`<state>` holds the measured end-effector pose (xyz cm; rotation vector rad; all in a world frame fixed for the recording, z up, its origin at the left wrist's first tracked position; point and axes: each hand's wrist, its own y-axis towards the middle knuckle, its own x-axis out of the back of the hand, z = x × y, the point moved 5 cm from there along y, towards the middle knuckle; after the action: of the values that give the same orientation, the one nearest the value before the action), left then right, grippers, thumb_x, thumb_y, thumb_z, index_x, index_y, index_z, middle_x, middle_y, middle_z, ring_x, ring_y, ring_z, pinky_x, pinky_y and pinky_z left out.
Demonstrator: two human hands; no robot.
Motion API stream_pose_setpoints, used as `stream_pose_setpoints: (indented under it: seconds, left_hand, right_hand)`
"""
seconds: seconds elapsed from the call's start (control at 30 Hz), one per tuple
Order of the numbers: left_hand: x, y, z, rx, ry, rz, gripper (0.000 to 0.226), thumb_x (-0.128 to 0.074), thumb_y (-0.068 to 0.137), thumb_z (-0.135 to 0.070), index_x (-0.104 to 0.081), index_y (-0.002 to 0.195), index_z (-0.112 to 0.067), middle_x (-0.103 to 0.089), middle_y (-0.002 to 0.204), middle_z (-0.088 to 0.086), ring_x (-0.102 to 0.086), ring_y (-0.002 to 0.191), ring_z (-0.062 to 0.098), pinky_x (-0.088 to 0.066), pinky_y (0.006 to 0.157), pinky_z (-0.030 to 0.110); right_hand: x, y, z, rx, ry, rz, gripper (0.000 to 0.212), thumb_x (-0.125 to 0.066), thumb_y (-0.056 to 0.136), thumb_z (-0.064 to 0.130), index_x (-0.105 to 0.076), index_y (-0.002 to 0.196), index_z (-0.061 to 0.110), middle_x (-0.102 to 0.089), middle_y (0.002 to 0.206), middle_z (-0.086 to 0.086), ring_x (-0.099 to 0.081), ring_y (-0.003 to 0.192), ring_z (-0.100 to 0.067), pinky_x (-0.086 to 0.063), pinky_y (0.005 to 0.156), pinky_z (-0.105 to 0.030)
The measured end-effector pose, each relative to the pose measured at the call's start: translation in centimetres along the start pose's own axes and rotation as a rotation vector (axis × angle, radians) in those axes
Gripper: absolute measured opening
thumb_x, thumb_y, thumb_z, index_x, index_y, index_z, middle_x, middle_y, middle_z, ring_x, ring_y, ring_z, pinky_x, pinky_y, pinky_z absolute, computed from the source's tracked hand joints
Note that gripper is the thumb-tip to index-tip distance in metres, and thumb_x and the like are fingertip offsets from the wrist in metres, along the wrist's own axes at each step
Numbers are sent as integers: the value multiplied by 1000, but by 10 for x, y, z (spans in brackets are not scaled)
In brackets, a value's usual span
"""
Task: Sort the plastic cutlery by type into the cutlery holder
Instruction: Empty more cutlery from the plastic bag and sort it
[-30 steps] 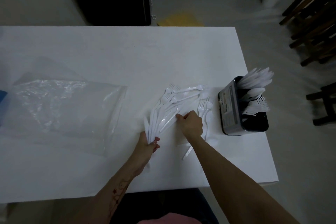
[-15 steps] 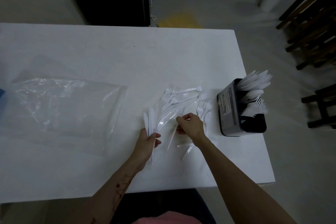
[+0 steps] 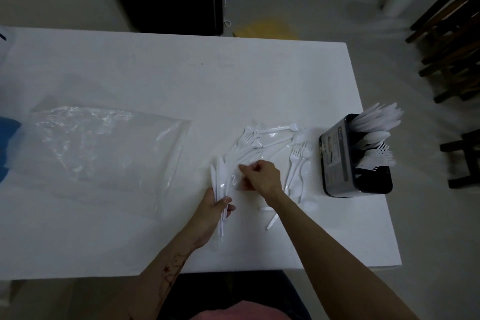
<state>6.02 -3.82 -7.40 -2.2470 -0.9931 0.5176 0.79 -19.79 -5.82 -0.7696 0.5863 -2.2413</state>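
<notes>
So the left hand (image 3: 213, 206) was clamped round a bunch of knives (image 3: 219, 179), probably to drop them in together. Right hand (image 3: 261, 175) pinched something from the loose pile (image 3: 262, 141), hard to tell what. Cutlery holder (image 3: 337, 163) sat near the table's (image 3: 155, 73) right edge.

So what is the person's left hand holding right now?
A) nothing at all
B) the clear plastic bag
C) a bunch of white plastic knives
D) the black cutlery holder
C: the left hand is closed around a bunch of white plastic knives, blades pointing away, while the clear plastic bag and the cutlery holder sit untouched on the table.
</notes>
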Motion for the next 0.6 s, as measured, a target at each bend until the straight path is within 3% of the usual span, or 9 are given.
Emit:
stream_pose_setpoints:
  seconds: [0.07, 0.13, 0.27, 0.43, 0.53, 0.6]
  left_hand:
    - [3, -1, 0, -17, 23, -9, 13, -47, 96, -2, -47, 109, -4, -58, 86, 8, -60, 71, 14, -52, 73, 28]
    - [5, -3, -1, -30, 23, 5, 12, -46, 97, -1, -48, 107, -6, -61, 93, 5, -58, 70, 14, -51, 72, 28]
    - [8, -2, 0, -28, 35, 31, 18, -42, 98, 0, -48, 111, -9, -60, 96, 3, -55, 71, 14, -50, 71, 25]
    - [9, 7, -2, -2, -21, -33, 19, -47, 97, -7, -49, 116, -8, -56, 94, 7, -55, 72, 15, -50, 71, 24]
    - [5, 10, -9, -15, -39, -66, 17, -49, 96, -5, -48, 113, -5, -60, 99, 7, -61, 76, 15, -51, 69, 21]
    - [-1, 12, -12, -8, -35, -34, 19, -49, 96, -5, -48, 114, -4, -63, 105, 7, -64, 82, 15, -52, 67, 18]
  right_hand:
    - [5, 5, -5, 23, -134, -175, 42, -62, 91, 29, -62, 53, 11, -68, 54, -6, -68, 54, -17, -53, 66, -22]
    - [6, 8, -10, 14, -186, -222, 49, -59, 92, 36, -67, 53, 8, -67, 51, -6, -66, 52, -14, -46, 64, -18]
    - [10, 14, -11, -13, -214, -196, 44, -62, 89, 26, -63, 48, 10, -63, 49, -1, -58, 50, -7, -43, 65, -17]
    - [19, 13, -21, -105, -190, -138, 30, -67, 78, 26, -65, 58, 3, -71, 62, -11, -69, 67, -24, -58, 71, -33]
    - [22, 5, -26, -102, -111, -35, 21, -68, 81, 21, -67, 63, 10, -69, 62, -4, -64, 60, -16, -56, 67, -30]
    - [21, 1, -26, -38, -103, 66, 13, -71, 83, 21, -71, 71, 17, -69, 67, 2, -62, 65, -11, -54, 68, -28]
